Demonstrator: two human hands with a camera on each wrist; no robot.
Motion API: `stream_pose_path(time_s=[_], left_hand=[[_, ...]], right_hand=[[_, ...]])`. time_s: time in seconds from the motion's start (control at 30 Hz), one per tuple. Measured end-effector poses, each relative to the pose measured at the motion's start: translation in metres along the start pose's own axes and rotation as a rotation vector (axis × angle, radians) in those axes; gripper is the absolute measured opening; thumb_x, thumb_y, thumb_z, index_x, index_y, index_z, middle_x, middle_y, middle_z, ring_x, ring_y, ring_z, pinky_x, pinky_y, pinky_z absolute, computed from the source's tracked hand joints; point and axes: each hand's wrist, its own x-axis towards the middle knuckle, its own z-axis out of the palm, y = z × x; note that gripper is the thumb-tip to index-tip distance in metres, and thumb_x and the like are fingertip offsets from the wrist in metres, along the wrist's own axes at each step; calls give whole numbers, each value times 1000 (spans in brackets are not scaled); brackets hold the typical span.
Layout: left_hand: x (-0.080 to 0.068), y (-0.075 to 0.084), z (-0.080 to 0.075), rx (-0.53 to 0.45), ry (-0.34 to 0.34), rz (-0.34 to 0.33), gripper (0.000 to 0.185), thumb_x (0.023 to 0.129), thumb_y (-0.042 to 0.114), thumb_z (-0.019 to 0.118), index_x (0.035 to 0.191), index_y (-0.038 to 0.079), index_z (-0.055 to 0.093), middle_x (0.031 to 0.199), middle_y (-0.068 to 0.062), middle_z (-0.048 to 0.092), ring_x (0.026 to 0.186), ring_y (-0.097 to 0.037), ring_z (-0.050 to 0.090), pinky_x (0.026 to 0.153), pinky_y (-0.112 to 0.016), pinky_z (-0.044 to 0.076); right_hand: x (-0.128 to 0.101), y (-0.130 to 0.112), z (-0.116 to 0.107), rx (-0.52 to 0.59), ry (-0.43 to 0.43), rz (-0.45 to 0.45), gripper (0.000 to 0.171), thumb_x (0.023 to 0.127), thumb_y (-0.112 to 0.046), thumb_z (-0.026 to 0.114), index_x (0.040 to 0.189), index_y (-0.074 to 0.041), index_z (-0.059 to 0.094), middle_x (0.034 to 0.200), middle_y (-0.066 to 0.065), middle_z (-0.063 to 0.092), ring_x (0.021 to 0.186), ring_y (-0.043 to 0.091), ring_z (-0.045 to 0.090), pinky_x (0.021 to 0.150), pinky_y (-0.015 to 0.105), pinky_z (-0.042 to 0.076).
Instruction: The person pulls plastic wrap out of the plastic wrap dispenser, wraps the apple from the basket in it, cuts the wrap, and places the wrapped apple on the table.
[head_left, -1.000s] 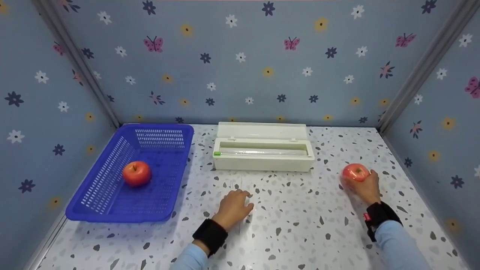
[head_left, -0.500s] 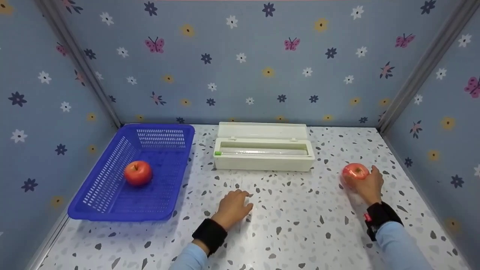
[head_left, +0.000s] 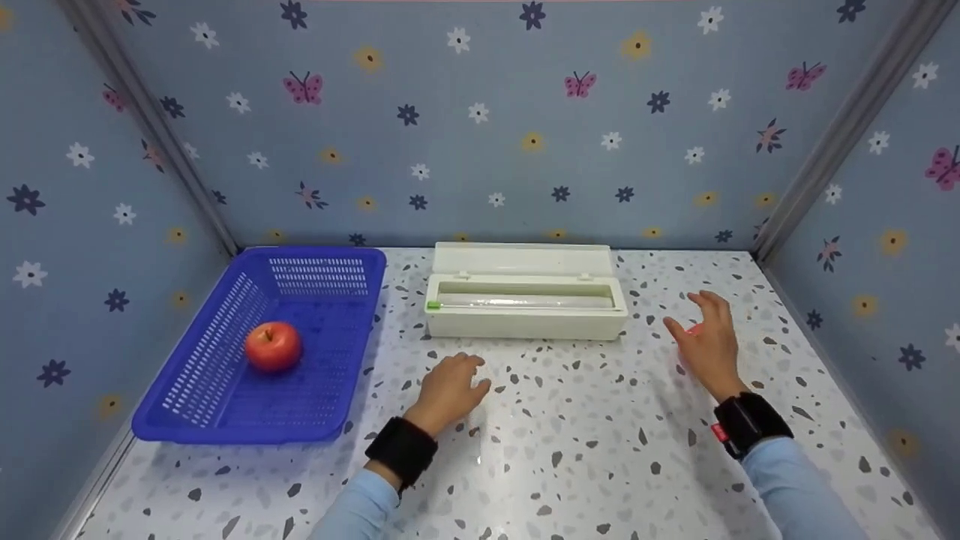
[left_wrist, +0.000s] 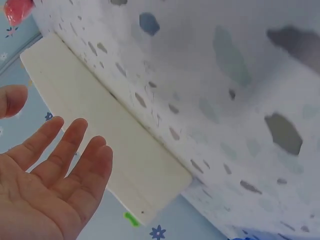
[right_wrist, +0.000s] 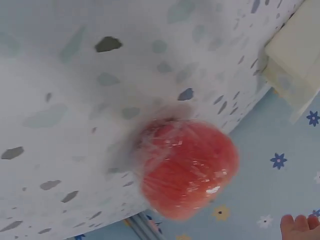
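Right hand [head_left: 709, 341] spread, fingers straight, over the wrapped apple [right_wrist: 185, 167]; left hand [head_left: 448, 388] flat, relaxed.

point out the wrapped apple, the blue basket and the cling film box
red apple wrapped in clear film [right_wrist: 187, 167], right wrist view, middle of its wrapped skin
blue perforated plastic basket [head_left: 319, 251], head view, far rim
cream plastic cling film dispenser box [head_left: 525, 325], head view, front wall

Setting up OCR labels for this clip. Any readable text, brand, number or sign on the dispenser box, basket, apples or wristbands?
None readable.
Wrap dispenser box: plain cream, with only a green tab at its left end, no print.
Blue basket: no label.
Wrapped apple: no sticker seen.
Red tag on the right wristband: too small to read.
Walls: flower and butterfly pattern only.
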Motion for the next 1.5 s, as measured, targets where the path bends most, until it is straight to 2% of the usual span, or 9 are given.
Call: stream_pose_path(time_s=[0.23, 0.4, 0.53, 0.63, 0.73, 1.0, 1.13, 1.33, 1.5], left_hand=[[25, -6, -32, 48, 23, 15, 38, 87, 26, 58, 118, 5, 58, 115, -14, 60, 105, -31, 57, 85, -43, 48], [51, -15, -47, 134, 56, 35, 33, 86, 17, 58, 117, 4, 59, 111, -13, 62, 100, -30, 58, 82, -42, 50], [68, -19, -52, 219, 90, 89, 26, 86, 11, 60, 110, 3, 63, 104, -12, 63, 94, -30, 60, 77, -41, 51], [77, -23, -51, 265, 80, 149, 20, 86, 7, 60, 104, 3, 65, 100, -12, 63, 92, -29, 60, 75, -40, 52], [85, -26, -49, 284, 58, 169, 16, 87, 6, 59, 101, 2, 66, 99, -12, 63, 92, -28, 61, 75, -39, 52], [101, -37, -46, 305, -27, 110, 15, 90, 9, 54, 97, 1, 65, 97, -13, 64, 88, -30, 62, 74, -40, 53], [106, -44, -44, 297, -18, 112, 11, 88, 6, 56, 87, 1, 66, 87, -13, 65, 80, -28, 63, 69, -39, 53], [110, -51, -45, 226, -28, 100, 15, 84, 1, 59, 93, 2, 70, 94, -13, 68, 88, -28, 64, 78, -38, 52], [116, -54, -50, 120, -61, 62, 17, 86, 5, 59, 99, 3, 70, 99, -11, 69, 95, -28, 63, 85, -37, 51]], right_hand=[[16, -26, 20, -6, -171, -118, 37, 86, -9, 61, 120, 1, 52, 120, 21, 48, 106, 35, 51, 86, 48, 45], [28, -38, 38, -71, -364, -179, 31, 89, -11, 58, 117, 1, 54, 116, 19, 52, 105, 34, 53, 85, 46, 47], [38, -42, 53, -148, -450, -242, 30, 88, -12, 59, 115, 2, 56, 115, 18, 54, 107, 33, 52, 88, 46, 46], [44, -46, 64, -178, -470, -257, 30, 88, -11, 60, 114, 4, 57, 113, 19, 56, 107, 34, 52, 89, 45, 46], [49, -48, 74, -194, -470, -259, 30, 87, -9, 60, 113, 5, 59, 110, 20, 57, 104, 35, 54, 88, 45, 46], [57, -47, 93, -209, -491, -237, 27, 85, -10, 63, 107, 6, 63, 102, 21, 59, 96, 37, 56, 83, 47, 47], [59, -49, 97, -195, -493, -243, 22, 84, -9, 64, 101, 4, 66, 94, 20, 61, 90, 35, 58, 80, 45, 48], [64, -51, 102, -184, -521, -208, 13, 81, -8, 66, 91, 1, 71, 86, 16, 65, 82, 31, 61, 77, 44, 50], [69, -50, 106, -214, -529, -162, 10, 82, -8, 65, 87, -2, 71, 86, 14, 66, 80, 29, 62, 73, 43, 50]])
